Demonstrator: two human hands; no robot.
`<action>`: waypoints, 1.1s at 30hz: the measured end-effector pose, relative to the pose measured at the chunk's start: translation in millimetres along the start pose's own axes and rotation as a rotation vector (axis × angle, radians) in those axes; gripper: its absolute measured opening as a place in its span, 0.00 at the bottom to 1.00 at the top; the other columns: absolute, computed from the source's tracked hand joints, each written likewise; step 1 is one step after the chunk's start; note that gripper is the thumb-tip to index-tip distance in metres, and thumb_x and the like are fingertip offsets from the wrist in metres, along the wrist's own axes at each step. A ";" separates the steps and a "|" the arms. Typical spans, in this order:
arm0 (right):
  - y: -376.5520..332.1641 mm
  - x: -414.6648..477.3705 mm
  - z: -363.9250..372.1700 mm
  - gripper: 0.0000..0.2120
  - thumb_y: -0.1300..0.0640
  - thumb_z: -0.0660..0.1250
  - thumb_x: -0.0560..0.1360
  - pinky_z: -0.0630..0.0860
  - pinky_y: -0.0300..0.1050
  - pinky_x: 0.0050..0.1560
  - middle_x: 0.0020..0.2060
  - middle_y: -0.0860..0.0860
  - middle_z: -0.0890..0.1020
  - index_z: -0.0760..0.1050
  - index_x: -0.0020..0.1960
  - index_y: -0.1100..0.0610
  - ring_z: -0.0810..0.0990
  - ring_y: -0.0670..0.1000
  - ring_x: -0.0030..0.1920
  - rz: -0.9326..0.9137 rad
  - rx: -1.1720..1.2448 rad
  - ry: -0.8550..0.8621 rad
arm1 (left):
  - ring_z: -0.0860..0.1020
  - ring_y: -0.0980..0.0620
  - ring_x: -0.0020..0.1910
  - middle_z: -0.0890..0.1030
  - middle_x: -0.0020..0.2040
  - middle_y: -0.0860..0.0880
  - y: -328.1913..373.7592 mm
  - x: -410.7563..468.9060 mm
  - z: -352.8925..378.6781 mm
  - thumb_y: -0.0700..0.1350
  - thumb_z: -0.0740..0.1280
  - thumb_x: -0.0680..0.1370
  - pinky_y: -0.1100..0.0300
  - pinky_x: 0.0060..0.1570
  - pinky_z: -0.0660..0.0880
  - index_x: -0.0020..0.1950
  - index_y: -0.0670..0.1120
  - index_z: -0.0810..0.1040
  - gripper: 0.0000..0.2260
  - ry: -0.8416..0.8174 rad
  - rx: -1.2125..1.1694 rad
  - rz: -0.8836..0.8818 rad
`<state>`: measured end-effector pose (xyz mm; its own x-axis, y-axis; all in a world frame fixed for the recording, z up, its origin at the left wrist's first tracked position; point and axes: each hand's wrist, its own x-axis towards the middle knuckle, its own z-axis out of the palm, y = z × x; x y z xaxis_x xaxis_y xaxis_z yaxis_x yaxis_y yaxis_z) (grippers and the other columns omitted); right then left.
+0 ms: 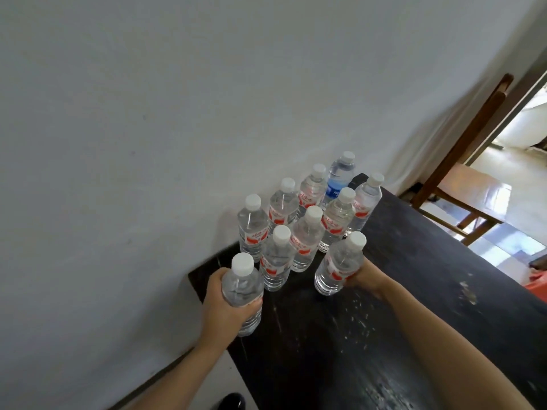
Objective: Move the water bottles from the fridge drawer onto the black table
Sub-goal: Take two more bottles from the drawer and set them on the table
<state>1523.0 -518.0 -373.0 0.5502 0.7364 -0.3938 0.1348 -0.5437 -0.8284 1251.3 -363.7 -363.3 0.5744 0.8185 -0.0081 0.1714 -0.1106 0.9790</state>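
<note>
Left hand [220, 294] grips 1 bottle [242, 291] above the counter's [399, 335] wall-side edge, right hand [362, 278] grips another [337, 264] beside 8 standing bottles [299, 220]; careless placement risks toppling neighbours or an edge drop.

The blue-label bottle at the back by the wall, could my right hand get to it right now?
Probably not directly. The right hand is shut on a bottle, and the blue-label bottle stands in the far row with other upright bottles crowding the path. You'd need to set yours down first, then reach over their caps.
</note>
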 end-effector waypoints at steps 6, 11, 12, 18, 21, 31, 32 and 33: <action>-35.5 -30.4 -12.8 0.50 0.64 0.75 0.65 0.76 0.49 0.55 0.67 0.53 0.67 0.47 0.74 0.45 0.71 0.54 0.64 0.007 0.136 0.166 | 0.75 0.60 0.53 0.74 0.53 0.57 0.0 -8.8 51.3 0.40 0.80 0.60 0.69 0.50 0.71 0.52 0.59 0.66 0.31 -0.034 0.017 0.044; -86.9 -39.2 -5.9 0.38 0.46 0.72 0.68 0.74 0.53 0.61 0.69 0.54 0.68 0.57 0.72 0.51 0.71 0.56 0.65 -0.012 -0.277 0.340 | 0.74 0.59 0.52 0.72 0.52 0.58 3.5 -9.0 85.6 0.41 0.79 0.61 0.68 0.48 0.70 0.51 0.61 0.65 0.30 0.009 0.012 0.049; -91.4 -37.8 -1.7 0.35 0.46 0.70 0.70 0.75 0.51 0.57 0.66 0.55 0.71 0.60 0.71 0.53 0.74 0.55 0.61 0.024 -0.360 0.337 | 0.74 0.58 0.52 0.72 0.51 0.58 4.4 -8.0 91.7 0.41 0.79 0.61 0.69 0.47 0.69 0.50 0.61 0.65 0.29 0.011 0.014 0.055; -86.3 -35.8 -4.9 0.20 0.54 0.66 0.74 0.77 0.46 0.51 0.56 0.54 0.78 0.67 0.65 0.52 0.77 0.53 0.51 0.014 -0.480 0.276 | 0.74 0.52 0.55 0.72 0.56 0.50 -4.0 -3.7 110.6 0.41 0.79 0.61 0.64 0.50 0.71 0.57 0.52 0.67 0.31 0.034 0.029 0.045; -84.2 -38.0 -10.5 0.21 0.58 0.67 0.73 0.74 0.45 0.53 0.58 0.54 0.77 0.69 0.65 0.51 0.76 0.54 0.55 -0.060 -0.474 0.199 | 0.75 0.50 0.56 0.72 0.55 0.51 -8.9 -2.1 110.6 0.41 0.79 0.61 0.59 0.53 0.73 0.59 0.48 0.69 0.30 0.057 0.035 0.030; -81.5 -37.9 -10.5 0.21 0.59 0.67 0.73 0.73 0.45 0.53 0.59 0.54 0.76 0.69 0.65 0.51 0.75 0.53 0.54 -0.077 -0.432 0.217 | 0.73 0.51 0.59 0.71 0.57 0.53 -9.0 -1.7 122.7 0.42 0.79 0.61 0.59 0.57 0.72 0.62 0.46 0.68 0.34 0.056 0.046 0.052; -81.3 -38.1 -10.0 0.21 0.59 0.67 0.73 0.73 0.43 0.52 0.59 0.54 0.76 0.68 0.65 0.51 0.75 0.52 0.54 -0.082 -0.427 0.220 | 0.73 0.51 0.59 0.71 0.57 0.52 -9.2 -1.5 121.8 0.42 0.80 0.61 0.59 0.56 0.72 0.62 0.45 0.68 0.34 0.051 0.044 0.047; -81.6 -37.8 -8.7 0.21 0.59 0.67 0.74 0.72 0.43 0.51 0.59 0.54 0.76 0.68 0.65 0.51 0.75 0.51 0.53 -0.084 -0.428 0.222 | 0.74 0.50 0.59 0.72 0.57 0.51 -9.8 -1.4 120.7 0.42 0.80 0.61 0.59 0.56 0.72 0.63 0.45 0.68 0.34 0.044 0.048 0.043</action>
<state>1498.4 -505.0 -287.1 0.6788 0.7067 -0.1996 0.4872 -0.6368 -0.5976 1345.5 -431.8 -397.4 0.5466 0.8363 0.0443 0.1855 -0.1724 0.9674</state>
